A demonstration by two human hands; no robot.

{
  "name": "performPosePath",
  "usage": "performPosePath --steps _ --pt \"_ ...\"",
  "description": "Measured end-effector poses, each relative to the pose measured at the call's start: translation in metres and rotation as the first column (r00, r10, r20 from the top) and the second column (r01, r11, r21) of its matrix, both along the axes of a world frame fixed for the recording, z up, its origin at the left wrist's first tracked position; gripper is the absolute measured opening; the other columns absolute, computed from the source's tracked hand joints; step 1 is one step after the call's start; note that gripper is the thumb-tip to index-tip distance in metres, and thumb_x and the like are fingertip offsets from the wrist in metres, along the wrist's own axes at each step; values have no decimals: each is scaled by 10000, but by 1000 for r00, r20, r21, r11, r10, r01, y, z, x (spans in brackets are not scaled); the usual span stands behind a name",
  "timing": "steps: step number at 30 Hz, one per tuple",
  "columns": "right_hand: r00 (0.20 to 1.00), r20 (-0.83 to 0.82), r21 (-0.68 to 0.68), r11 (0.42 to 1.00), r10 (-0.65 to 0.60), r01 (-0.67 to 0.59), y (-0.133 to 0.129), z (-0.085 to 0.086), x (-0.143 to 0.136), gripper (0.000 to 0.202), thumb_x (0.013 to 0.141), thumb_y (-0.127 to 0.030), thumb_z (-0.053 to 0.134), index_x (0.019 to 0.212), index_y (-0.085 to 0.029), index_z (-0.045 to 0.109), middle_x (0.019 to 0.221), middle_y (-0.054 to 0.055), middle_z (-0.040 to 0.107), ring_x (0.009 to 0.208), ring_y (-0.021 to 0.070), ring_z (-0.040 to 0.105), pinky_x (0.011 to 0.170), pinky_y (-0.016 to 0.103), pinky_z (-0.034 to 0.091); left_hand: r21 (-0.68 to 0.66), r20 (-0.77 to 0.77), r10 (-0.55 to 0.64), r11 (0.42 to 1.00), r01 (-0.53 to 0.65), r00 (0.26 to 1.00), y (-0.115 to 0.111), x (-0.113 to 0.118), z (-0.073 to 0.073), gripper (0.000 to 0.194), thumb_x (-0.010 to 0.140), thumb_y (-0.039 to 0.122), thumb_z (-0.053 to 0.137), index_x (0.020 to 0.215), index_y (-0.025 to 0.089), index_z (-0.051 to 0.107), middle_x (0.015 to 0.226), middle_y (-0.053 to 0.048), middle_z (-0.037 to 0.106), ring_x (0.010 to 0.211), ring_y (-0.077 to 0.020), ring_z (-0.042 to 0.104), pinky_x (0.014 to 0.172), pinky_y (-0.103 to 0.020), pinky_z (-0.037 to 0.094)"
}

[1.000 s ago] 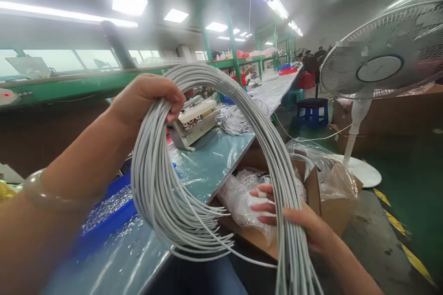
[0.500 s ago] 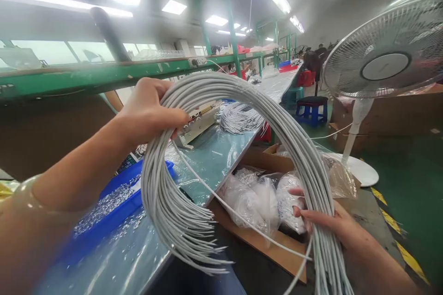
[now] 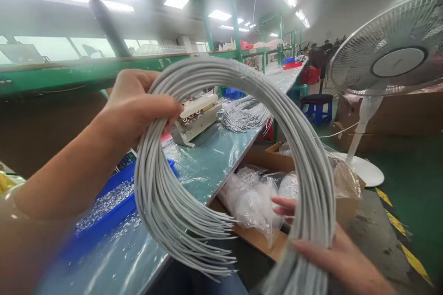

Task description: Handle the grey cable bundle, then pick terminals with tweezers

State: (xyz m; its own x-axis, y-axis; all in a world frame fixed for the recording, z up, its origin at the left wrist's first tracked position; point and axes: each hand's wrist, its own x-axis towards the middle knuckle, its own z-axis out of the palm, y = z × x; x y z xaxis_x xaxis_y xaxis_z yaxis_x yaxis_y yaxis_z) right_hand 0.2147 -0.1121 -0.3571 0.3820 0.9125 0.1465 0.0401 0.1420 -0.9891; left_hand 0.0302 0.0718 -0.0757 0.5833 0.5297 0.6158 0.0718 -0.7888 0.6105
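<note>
A thick bundle of grey cables (image 3: 277, 101) arches in a loop in front of me. My left hand (image 3: 134, 103) grips the bundle near its upper left, fingers wrapped around it. The cut cable ends (image 3: 211, 244) fan out loose at the bottom of the left side. My right hand (image 3: 328, 253) holds the bundle's right side low down, at the lower right of the view, thumb across the strands. The loop hangs over the edge of a teal plastic-covered workbench (image 3: 207, 161).
A blue tray (image 3: 114, 212) of small metal parts lies under my left arm. A cardboard box (image 3: 273, 244) with clear plastic bags stands on the floor beside the bench. A small machine (image 3: 197, 117) and another cable pile (image 3: 245, 115) sit farther along. A white standing fan (image 3: 391, 55) is at right.
The loop has drawn tighter and its top has risen a little. My right hand has slid lower along the right side. A single loose strand that crossed the loop is no longer seen.
</note>
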Motion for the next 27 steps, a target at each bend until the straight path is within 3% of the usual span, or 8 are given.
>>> performPosePath --steps 2,3,7,11,15,22,25,27 --pt "997 64 57 998 31 -35 14 1 -27 669 728 -417 660 1344 -294 430 1460 63 386 1346 336 287 1105 549 176 -21 60 -11 1000 12 998 -8 5 1 103 523 124 607 452 182 561 309 54 451 240 -92 357 224 -197 257" --pt "995 74 51 997 59 -63 21 2 -39 710 742 -425 628 1387 -281 371 1483 69 344 1374 340 212 1108 570 123 -12 76 -19 1000 20 997 -10 7 1 95 529 119 599 459 175 568 315 52 453 250 -90 364 231 -194 257" --pt "987 78 -45 989 143 -140 45 3 -69 732 779 -432 538 1440 -248 283 1479 91 340 1397 335 117 1094 589 110 32 116 -51 998 48 992 -14 14 -3 96 556 62 571 507 140 597 334 42 465 282 -89 386 261 -194 248" --pt "969 179 9 984 173 -177 56 2 -77 811 768 -351 583 1469 -244 189 1509 73 273 1408 295 76 1122 527 66 13 182 -108 994 107 977 -15 21 -11 132 570 39 564 488 142 573 348 50 466 282 -85 388 286 -207 270" --pt "959 205 35 977 197 -208 67 3 -77 818 732 -255 630 1453 -262 243 1478 62 342 1396 316 127 1114 550 63 -51 231 -148 985 164 962 -18 27 -19 181 576 44 572 446 158 517 354 64 445 289 -77 376 292 -211 261" --pt "941 128 82 942 314 -325 72 5 -77 915 599 -249 775 1405 -253 342 1372 66 493 1270 322 408 1067 488 293 -195 268 -184 951 241 946 -16 33 -23 171 562 99 586 421 162 513 339 47 475 275 -94 395 295 -232 261" --pt "968 45 44 968 247 -249 68 -4 -84 912 624 -292 763 1411 -298 302 1252 62 577 1195 320 489 1021 500 348 -269 270 -177 930 250 946 -5 37 -24 168 546 109 588 403 165 520 332 35 493 272 -97 403 293 -235 243" --pt "982 -3 -17 982 189 -189 65 -13 -87 892 588 -334 781 1374 -337 360 1128 52 633 1112 341 549 966 519 395 -321 254 -192 908 270 948 7 41 -28 166 542 112 591 401 167 525 334 31 500 276 -92 409 296 -230 240"
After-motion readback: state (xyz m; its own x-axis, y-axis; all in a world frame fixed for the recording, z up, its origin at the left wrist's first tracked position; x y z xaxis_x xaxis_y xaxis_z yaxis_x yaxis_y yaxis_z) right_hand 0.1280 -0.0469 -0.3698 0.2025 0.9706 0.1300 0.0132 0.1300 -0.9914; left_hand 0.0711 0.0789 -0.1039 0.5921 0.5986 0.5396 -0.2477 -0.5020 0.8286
